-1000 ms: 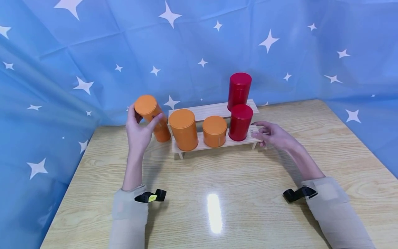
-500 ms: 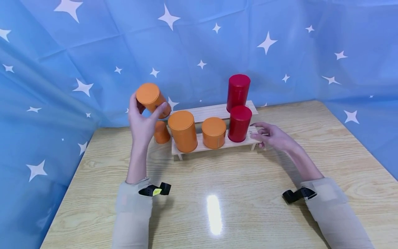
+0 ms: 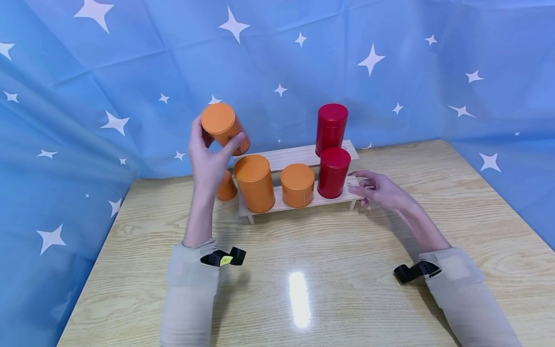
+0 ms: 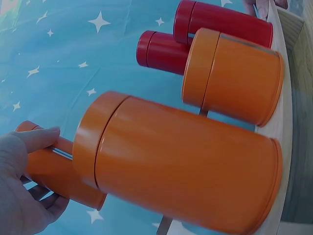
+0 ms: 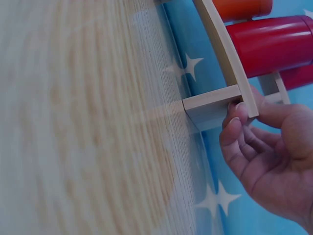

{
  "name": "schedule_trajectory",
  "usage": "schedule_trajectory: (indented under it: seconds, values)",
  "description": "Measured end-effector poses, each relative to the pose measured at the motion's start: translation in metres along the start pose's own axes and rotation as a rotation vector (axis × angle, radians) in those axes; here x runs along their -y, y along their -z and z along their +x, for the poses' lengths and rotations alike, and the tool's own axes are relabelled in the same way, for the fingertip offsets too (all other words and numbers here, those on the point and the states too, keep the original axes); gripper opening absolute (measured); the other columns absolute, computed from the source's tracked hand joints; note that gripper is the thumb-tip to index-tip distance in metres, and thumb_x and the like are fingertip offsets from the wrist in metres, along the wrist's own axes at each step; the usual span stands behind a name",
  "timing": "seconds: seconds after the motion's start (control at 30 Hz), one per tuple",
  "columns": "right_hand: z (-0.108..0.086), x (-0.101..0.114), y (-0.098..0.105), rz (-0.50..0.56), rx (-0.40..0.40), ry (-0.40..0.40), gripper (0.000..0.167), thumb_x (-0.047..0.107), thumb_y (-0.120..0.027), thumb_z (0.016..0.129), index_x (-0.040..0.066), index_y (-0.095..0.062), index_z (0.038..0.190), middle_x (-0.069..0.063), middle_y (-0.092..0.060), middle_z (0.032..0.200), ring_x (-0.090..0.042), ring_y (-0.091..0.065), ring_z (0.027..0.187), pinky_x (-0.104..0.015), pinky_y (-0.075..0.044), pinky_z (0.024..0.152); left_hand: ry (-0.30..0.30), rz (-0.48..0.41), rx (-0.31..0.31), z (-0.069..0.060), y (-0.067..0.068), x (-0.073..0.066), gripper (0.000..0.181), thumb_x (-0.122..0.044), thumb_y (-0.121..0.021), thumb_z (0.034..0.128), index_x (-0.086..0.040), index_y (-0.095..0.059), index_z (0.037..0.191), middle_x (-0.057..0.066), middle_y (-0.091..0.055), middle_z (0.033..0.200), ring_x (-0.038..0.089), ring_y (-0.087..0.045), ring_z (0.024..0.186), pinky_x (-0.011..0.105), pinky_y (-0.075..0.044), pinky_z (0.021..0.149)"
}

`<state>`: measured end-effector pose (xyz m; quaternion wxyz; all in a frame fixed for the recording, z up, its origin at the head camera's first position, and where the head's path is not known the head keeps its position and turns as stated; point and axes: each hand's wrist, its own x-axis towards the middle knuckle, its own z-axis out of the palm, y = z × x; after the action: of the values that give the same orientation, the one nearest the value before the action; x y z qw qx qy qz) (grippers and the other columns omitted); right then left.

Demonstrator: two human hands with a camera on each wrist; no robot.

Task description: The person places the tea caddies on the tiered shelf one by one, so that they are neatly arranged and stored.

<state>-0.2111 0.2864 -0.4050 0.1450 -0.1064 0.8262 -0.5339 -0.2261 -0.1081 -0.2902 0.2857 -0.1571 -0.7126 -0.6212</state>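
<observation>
My left hand (image 3: pixel 210 161) grips a tilted orange canister (image 3: pixel 223 127) by its sides, above the left end of the upper board (image 3: pixel 295 155) of a two-step wooden rack. On the lower board (image 3: pixel 315 197) stand a tall orange canister (image 3: pixel 255 188), a short orange canister (image 3: pixel 297 188) and a red canister (image 3: pixel 334 173). Another red canister (image 3: pixel 331 130) is on the upper board's right. The right hand (image 3: pixel 378 190) pinches the rack's right end; in the right wrist view its thumb and fingers (image 5: pixel 234 131) are at the board's corner (image 5: pixel 250 110).
An orange cylinder (image 3: pixel 227 188) stands on the wooden table (image 3: pixel 173 212) beside the rack's left end, partly hidden by my left hand. A blue star-patterned cloth (image 3: pixel 277 62) hangs behind the table. Black wrist cameras sit on both sleeves.
My left hand has raised the orange canister and carried it to the right, above the upper board's left end. The orange cylinder beneath it now shows separately. My right hand stays put.
</observation>
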Motion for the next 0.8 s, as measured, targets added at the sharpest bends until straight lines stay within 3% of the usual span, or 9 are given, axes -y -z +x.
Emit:
schedule_trajectory:
  seconds: [0.33, 0.8]
  values:
    - [0.000, 0.002, 0.000, -0.003, 0.009, -0.012, 0.066, 0.018, -0.064, 0.101, -0.003, -0.029, 0.153, -0.018, -0.058, 0.100, -0.027, -0.062, 0.072, -0.034, -0.055, 0.066, -0.030, -0.047, 0.081, 0.002, -0.024, -0.006, 0.068, -0.007, -0.083, 0.0828, -0.003, -0.049, 0.142, 0.010, -0.060, 0.126, 0.021, -0.059, 0.113, 0.034, -0.045, 0.102]
    - [0.000, 0.001, 0.000, -0.005, 0.011, -0.005, 0.066, 0.017, -0.064, 0.101, -0.003, -0.029, 0.153, -0.018, -0.058, 0.099, -0.028, -0.062, 0.071, -0.034, -0.055, 0.066, 0.057, -0.045, 0.208, 0.008, -0.058, -0.009, 0.070, -0.010, -0.085, 0.0825, -0.003, -0.048, 0.142, 0.010, -0.060, 0.128, 0.021, -0.059, 0.114, 0.030, -0.048, 0.098]
